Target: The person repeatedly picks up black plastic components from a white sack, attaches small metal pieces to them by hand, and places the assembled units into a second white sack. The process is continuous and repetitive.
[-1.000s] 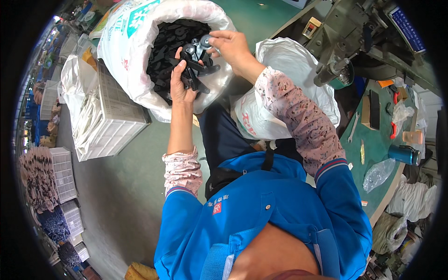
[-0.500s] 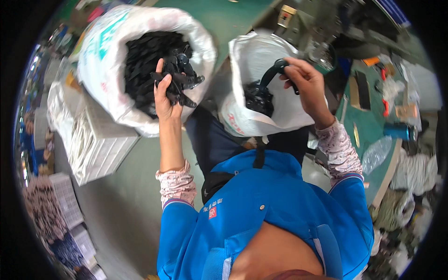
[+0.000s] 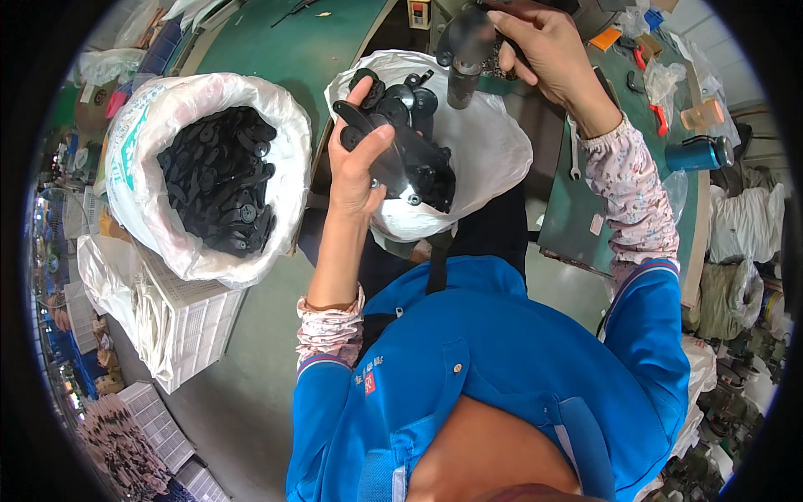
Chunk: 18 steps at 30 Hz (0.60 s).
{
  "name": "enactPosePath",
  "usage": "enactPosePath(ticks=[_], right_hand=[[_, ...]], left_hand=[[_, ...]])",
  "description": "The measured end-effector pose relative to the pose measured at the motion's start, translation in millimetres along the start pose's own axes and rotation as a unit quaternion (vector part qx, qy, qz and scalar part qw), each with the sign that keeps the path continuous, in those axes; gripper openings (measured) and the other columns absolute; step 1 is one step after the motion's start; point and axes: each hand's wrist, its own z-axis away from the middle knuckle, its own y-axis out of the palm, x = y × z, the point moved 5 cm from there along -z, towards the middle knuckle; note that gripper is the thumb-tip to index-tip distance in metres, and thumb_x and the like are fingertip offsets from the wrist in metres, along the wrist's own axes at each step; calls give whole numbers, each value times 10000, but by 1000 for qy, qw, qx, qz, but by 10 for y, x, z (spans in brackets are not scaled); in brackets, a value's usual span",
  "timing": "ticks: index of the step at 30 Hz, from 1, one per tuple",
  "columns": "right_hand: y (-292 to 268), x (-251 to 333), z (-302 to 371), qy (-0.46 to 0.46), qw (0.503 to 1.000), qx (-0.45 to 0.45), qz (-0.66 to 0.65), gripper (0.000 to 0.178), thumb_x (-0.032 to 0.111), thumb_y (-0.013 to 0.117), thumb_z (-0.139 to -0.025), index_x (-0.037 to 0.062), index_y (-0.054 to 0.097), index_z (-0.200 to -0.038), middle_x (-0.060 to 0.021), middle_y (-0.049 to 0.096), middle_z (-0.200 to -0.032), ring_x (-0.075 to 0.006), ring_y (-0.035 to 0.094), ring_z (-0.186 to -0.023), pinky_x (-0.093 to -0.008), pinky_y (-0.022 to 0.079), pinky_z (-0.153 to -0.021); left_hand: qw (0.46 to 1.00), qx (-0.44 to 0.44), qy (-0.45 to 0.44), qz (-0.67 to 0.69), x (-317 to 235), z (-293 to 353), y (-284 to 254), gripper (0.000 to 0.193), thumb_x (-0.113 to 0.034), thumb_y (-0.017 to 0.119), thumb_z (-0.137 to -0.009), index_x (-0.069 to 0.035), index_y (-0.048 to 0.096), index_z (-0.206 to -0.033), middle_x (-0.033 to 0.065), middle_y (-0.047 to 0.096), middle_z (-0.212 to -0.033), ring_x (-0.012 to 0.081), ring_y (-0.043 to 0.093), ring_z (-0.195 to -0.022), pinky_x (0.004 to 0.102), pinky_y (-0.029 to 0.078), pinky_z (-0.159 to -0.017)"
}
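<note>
Green tabletop (image 3: pixel 268 54) beyond; black parts (image 3: pixel 358 122) lie across left hand (image 3: pixel 355 166), gripped; right hand (image 3: pixel 548 57): cannot tell hold.

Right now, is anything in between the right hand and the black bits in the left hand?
Yes: a dark, partly blurred machine part shows between the right hand and the black bits in the left hand. Heights are unclear, so it might not block.
</note>
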Motion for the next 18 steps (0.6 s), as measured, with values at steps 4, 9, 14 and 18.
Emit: enactPosePath(ticks=[4, 9, 14, 18], right_hand=[[-49, -486, 89, -69, 997, -21, 5, 382, 228, 607, -923, -20, 557, -1210, -121, 659, -892, -90, 555, -517, -190, 385, -416], [270, -745, 601, 24, 996, -3, -88, 386, 334, 616, -909, 13, 595, -1122, -66, 658, -906, -90, 600, -633, -191, 419, -472], [613, -890, 724, -120, 991, 57, 21, 197, 158, 607, -924, 22, 603, -1067, -63, 658, -919, -91, 624, -798, -216, 488, -643], [478, -833, 691, -142, 972, -19, -187, 185, 104, 523, -960, 26, 541, -1127, -103, 644, -973, -160, 642, -840, -301, 528, -784]], left_hand=[[1000, 6, 1, -5, 7, 5, 37, 704, -65, 639, -783, -12, 322, -1409, 176, 581, -1084, 259, 676, -824, 355, 583, -754], [1000, -5, 0, -1, 22, 56, -9, 708, -57, 640, -773, -8, 327, -1406, 186, 580, -1092, 259, 673, -830, 353, 584, -755], [1000, 2, -26, 11, 106, 88, 67, 716, -68, 650, -760, -12, 338, -1403, 181, 582, -1095, 258, 669, -834, 354, 582, -764], [999, -9, -30, 26, 91, 92, 9, 722, -78, 650, -761, -22, 332, -1408, 177, 575, -1098, 264, 666, -837, 363, 582, -768]])
